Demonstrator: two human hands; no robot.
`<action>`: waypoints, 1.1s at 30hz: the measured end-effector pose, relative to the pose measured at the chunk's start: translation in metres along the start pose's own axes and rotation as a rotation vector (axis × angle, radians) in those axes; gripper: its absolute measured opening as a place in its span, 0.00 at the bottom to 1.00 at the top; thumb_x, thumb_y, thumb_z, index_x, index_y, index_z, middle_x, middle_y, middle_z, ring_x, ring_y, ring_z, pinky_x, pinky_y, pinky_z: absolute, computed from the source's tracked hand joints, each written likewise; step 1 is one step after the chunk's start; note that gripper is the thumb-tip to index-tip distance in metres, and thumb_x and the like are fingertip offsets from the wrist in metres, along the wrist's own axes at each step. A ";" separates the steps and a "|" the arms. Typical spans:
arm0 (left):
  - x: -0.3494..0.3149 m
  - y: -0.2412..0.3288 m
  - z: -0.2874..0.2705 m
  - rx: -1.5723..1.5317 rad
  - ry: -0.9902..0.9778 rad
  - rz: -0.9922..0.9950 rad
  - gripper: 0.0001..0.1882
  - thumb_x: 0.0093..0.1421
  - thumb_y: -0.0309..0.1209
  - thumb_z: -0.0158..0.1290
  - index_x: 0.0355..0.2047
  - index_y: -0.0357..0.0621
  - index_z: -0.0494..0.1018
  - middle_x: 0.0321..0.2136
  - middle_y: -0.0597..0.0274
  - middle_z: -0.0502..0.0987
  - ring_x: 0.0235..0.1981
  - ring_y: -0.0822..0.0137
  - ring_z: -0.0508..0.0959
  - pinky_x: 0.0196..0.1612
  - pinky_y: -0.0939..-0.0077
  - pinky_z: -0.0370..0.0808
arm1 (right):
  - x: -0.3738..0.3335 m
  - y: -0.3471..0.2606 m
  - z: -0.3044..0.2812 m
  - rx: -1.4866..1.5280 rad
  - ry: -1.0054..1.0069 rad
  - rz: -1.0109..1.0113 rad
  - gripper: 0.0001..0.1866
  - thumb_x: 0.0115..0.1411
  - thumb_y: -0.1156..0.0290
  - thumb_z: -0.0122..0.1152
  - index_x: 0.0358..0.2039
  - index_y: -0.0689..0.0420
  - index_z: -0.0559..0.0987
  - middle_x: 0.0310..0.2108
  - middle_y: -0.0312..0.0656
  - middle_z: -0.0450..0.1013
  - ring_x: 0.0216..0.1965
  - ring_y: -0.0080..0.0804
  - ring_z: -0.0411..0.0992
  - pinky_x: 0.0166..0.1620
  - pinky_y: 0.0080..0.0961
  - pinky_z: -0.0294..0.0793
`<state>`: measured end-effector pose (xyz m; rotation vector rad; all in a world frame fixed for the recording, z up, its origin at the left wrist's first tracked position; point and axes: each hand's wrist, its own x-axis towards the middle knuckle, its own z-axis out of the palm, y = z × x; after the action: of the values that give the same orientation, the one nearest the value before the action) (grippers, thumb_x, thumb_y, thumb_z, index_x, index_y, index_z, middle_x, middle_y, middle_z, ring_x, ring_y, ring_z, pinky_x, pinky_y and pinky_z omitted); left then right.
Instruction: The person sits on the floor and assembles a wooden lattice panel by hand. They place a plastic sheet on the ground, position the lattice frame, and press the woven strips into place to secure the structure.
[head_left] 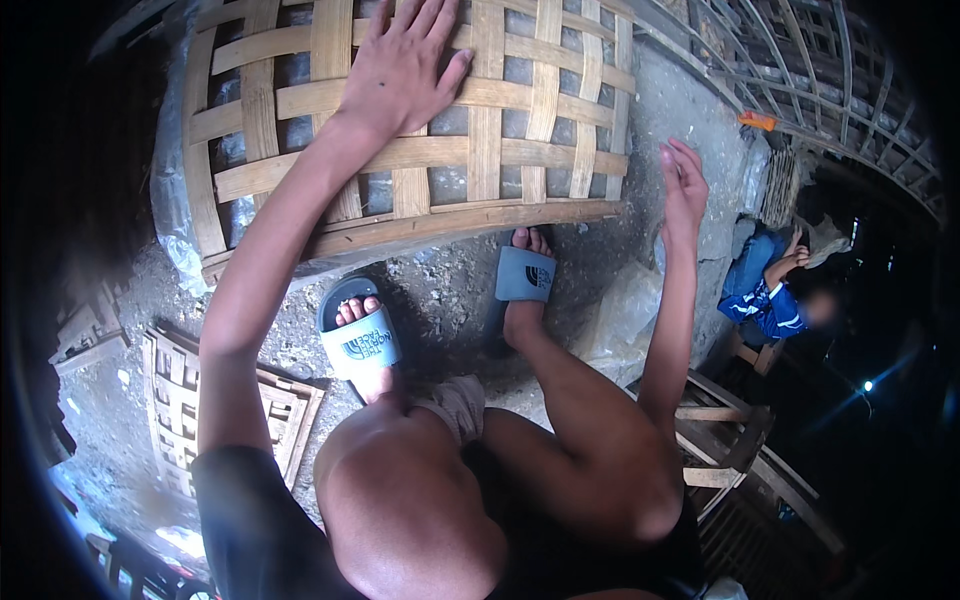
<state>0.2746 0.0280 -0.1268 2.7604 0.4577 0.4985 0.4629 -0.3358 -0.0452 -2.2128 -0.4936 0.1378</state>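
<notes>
A panel of wide woven bamboo strips [485, 150] with open square gaps lies in front of me, a thicker strip along its near edge. My left hand [400, 75] rests flat on it, left of its middle, fingers stretched toward the far side. Off the panel's right edge, my right hand [685, 190] is raised in the air with its fingers drawn together in a pinch. Whatever it may hold is too small to make out. Clear plastic sheeting [175, 215] shows along the panel's left side.
Smaller woven bamboo pieces [180, 400] lie on the floor at left. A wooden frame [725, 440] stands at lower right. Bamboo lattice [800, 70] and an orange object [757, 121] are at upper right. Another person in blue [765, 290] sits at far right. My sandalled feet flank the panel's near edge.
</notes>
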 end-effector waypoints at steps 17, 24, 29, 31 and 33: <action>0.001 0.001 -0.005 0.036 -0.051 -0.002 0.40 0.73 0.48 0.39 0.75 0.29 0.55 0.77 0.38 0.53 0.80 0.45 0.49 0.80 0.46 0.45 | -0.067 -0.039 0.097 -0.428 -0.050 -0.252 0.28 0.75 0.62 0.55 0.70 0.64 0.68 0.72 0.56 0.64 0.74 0.52 0.62 0.76 0.48 0.57; 0.005 0.005 -0.010 0.044 -0.058 0.008 0.40 0.73 0.49 0.38 0.75 0.29 0.56 0.77 0.39 0.54 0.80 0.46 0.50 0.80 0.45 0.46 | -0.041 -0.007 0.116 -0.750 -0.241 -0.235 0.37 0.81 0.48 0.28 0.80 0.60 0.48 0.83 0.53 0.35 0.83 0.48 0.35 0.81 0.51 0.33; 0.004 0.004 -0.006 0.019 -0.025 0.031 0.39 0.73 0.49 0.39 0.73 0.30 0.60 0.77 0.39 0.56 0.80 0.45 0.51 0.79 0.44 0.47 | -0.018 0.028 0.050 -0.449 0.054 0.113 0.37 0.81 0.51 0.30 0.78 0.65 0.53 0.81 0.59 0.43 0.82 0.54 0.38 0.81 0.51 0.34; 0.002 0.002 -0.005 0.028 -0.007 0.025 0.39 0.73 0.49 0.40 0.73 0.31 0.61 0.77 0.40 0.56 0.80 0.45 0.51 0.79 0.44 0.47 | -0.006 0.021 0.054 -0.529 0.027 0.030 0.37 0.81 0.50 0.31 0.78 0.67 0.54 0.80 0.60 0.45 0.82 0.55 0.39 0.81 0.50 0.34; 0.001 0.001 -0.003 0.018 -0.005 0.026 0.39 0.73 0.49 0.40 0.73 0.30 0.61 0.76 0.40 0.57 0.80 0.45 0.51 0.80 0.44 0.47 | 0.000 -0.001 0.073 -0.604 -0.044 -0.090 0.38 0.81 0.50 0.31 0.77 0.69 0.55 0.80 0.62 0.45 0.82 0.55 0.39 0.81 0.50 0.35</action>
<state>0.2751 0.0285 -0.1238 2.7879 0.4280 0.4965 0.4436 -0.2824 -0.0913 -2.7711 -0.7308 -0.0161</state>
